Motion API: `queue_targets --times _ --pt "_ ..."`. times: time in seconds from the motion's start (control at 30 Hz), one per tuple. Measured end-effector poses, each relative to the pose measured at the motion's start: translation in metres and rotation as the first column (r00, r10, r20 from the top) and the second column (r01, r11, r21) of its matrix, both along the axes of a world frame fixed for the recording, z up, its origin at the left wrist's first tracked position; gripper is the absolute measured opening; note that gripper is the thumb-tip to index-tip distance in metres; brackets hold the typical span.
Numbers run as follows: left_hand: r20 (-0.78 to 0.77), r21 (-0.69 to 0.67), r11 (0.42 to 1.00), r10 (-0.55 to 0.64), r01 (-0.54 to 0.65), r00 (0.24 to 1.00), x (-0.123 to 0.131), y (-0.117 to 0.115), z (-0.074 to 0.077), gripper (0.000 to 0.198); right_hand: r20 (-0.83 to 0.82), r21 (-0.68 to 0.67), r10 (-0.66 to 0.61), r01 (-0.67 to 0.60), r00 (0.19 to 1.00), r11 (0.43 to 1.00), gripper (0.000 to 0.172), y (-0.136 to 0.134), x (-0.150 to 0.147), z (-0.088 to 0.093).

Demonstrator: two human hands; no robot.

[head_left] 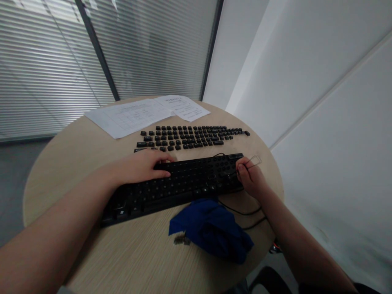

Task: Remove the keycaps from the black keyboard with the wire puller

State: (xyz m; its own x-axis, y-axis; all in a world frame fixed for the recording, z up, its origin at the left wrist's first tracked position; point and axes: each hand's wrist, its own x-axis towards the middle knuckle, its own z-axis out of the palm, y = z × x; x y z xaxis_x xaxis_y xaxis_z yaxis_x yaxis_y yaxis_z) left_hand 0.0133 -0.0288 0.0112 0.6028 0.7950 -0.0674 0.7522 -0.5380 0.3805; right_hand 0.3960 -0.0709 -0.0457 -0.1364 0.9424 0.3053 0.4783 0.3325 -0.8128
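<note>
A black keyboard [183,179] lies at a slant on the round wooden table, and its key caps are off over much of its face. My left hand [150,165] holds it at the far edge, thumb on top and fingers over the back side. At the keyboard's right end, my right hand [249,175] is closed around a wire keycap puller [255,161], whose thin loops stick out past the fingers. The puller's lower end is too dark to make out. Beyond the keyboard, loose black keycaps [190,136] stand in rows.
A crumpled blue cloth [214,230] lies in front of the keyboard, beside a small brush-like piece [181,239]. A black cable [241,212] runs off to the right. Printed sheets [131,116] cover part of the table's far side. A white wall [330,122] stands close on the right.
</note>
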Motion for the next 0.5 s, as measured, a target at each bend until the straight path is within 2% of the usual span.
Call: queue_targets --times 0.5 --pt "0.013 -0.007 1.0 0.002 -0.002 1.0 0.0001 -0.0008 0.001 0.046 0.196 0.107 0.035 -0.056 0.98 0.993 0.02 -0.0002 -0.0039 0.0092"
